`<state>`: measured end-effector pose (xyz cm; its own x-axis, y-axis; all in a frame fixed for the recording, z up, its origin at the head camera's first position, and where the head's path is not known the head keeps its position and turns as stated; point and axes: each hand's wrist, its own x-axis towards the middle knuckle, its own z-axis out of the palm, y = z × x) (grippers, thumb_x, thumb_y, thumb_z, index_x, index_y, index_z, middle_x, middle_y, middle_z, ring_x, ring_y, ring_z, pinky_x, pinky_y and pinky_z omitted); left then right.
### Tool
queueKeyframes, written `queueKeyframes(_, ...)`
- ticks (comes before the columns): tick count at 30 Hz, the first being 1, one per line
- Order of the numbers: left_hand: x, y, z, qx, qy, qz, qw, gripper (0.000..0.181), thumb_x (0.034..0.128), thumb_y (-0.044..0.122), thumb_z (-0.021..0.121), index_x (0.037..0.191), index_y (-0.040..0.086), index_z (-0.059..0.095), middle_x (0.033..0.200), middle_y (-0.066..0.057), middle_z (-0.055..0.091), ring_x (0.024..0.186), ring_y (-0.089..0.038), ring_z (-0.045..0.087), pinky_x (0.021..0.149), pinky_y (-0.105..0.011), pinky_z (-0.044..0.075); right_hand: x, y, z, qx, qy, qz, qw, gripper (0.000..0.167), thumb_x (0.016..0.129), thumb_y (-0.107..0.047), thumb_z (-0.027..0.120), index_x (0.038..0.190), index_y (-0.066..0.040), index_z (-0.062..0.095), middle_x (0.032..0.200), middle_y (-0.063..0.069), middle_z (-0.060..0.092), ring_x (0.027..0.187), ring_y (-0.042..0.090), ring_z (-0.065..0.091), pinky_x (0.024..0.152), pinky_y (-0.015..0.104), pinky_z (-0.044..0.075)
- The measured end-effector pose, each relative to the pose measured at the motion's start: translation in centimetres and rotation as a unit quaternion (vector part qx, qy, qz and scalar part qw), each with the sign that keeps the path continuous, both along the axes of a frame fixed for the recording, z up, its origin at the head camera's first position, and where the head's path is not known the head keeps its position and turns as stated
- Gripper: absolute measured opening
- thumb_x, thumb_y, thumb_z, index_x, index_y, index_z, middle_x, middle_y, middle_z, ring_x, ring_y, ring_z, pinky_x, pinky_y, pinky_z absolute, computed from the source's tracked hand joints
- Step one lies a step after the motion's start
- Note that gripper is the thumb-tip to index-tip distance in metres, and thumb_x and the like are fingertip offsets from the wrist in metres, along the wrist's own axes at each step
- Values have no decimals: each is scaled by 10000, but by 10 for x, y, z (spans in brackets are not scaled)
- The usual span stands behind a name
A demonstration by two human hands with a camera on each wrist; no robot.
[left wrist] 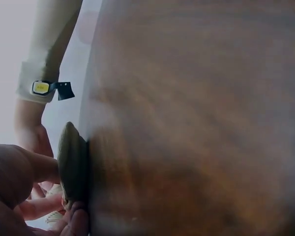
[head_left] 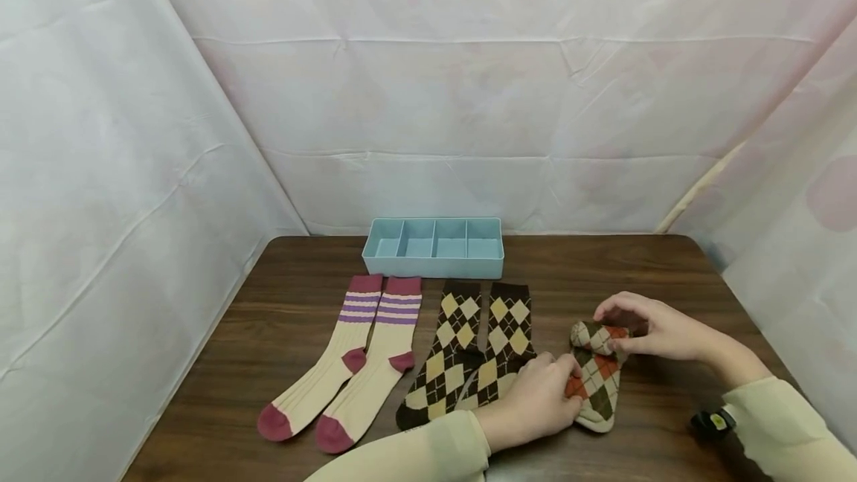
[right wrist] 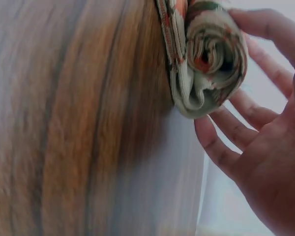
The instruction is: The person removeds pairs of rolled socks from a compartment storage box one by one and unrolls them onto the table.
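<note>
A pair of argyle socks [head_left: 598, 385] in green, cream and rust lies stacked at the right, its cuff end rolled toward the toes. My right hand [head_left: 659, 329] curves round the roll [right wrist: 214, 59], thumb on one side and fingertips on the other; the coiled layers show in the right wrist view. At the socks' left edge, my left hand [head_left: 538, 400] grips the fabric with bent fingers. In the left wrist view, a thick green sock part [left wrist: 73, 160] stands against those fingers. Part of the foot end is hidden by the left hand.
Brown argyle socks [head_left: 462, 318] lie flat beside the left hand, partly under it. Further left are cream socks [head_left: 378, 333] with maroon toes and purple stripes. A light blue tray [head_left: 435, 266] with several compartments stands at the back of the wooden table [head_left: 301, 259].
</note>
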<state>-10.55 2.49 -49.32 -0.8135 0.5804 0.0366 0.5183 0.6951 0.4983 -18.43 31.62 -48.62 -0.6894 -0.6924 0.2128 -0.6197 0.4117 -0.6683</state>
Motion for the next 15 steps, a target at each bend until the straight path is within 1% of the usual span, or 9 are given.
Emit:
queueKeyframes(3, 1, 0, -2, 35, 120, -19, 9999, 301, 946, 269, 846, 1218, 233, 723, 966, 87, 575, 828, 0, 508, 646, -165, 419, 0, -2, 2, -101, 333, 169, 9993, 404, 974, 25, 792, 1317, -162, 687, 1302, 62, 644, 1065, 151, 659, 762, 301, 580)
queueKeyframes(5, 1, 0, -2, 39, 77, 20, 10000, 325, 939, 265, 854, 1238, 236, 730, 1020, 68, 575, 861, -1, 509, 673, -162, 433, -1, -3, 3, -109, 486, 213, 9985, 407, 977, 52, 772, 1292, -196, 711, 1305, 82, 641, 1051, 146, 644, 740, 308, 561)
queueKeyframes(7, 0, 1, -1, 30, -9, 54, 10000, 350, 939, 262, 858, 1265, 238, 733, 1070, 53, 567, 894, -2, 513, 704, -162, 449, -1, -4, 3, -20, 701, 115, 9975, 416, 975, 60, 768, 1264, -236, 730, 1303, 94, 644, 1062, 125, 641, 750, 312, 553)
queueKeyframes(11, 0, 1, 0, -11, -197, 29, 9998, 381, 961, 271, 849, 1318, 241, 720, 1132, 47, 542, 937, 4, 513, 751, -153, 461, -3, -4, 1, -9, 1158, -4, 9933, 456, 940, 127, 763, 1209, -241, 758, 1285, 100, 652, 1105, 103, 658, 831, 253, 554)
queueKeyframes(14, -1, 0, -2, 34, -379, -47, 9993, 395, 977, 274, 836, 1348, 242, 705, 1154, 54, 515, 933, 18, 496, 745, -144, 452, -7, -2, -3, -138, 1261, 18, 9919, 480, 923, 182, 738, 1212, -200, 767, 1285, 95, 655, 1112, 97, 663, 854, 181, 525)
queueKeyframes(15, -2, -1, -3, 67, -448, -68, 9989, 398, 981, 275, 833, 1355, 242, 702, 1155, 59, 509, 932, 23, 488, 740, -142, 447, -8, -2, -5, -149, 1258, -12, 9919, 481, 928, 184, 730, 1223, -194, 768, 1285, 87, 659, 1115, 96, 664, 854, 180, 522)
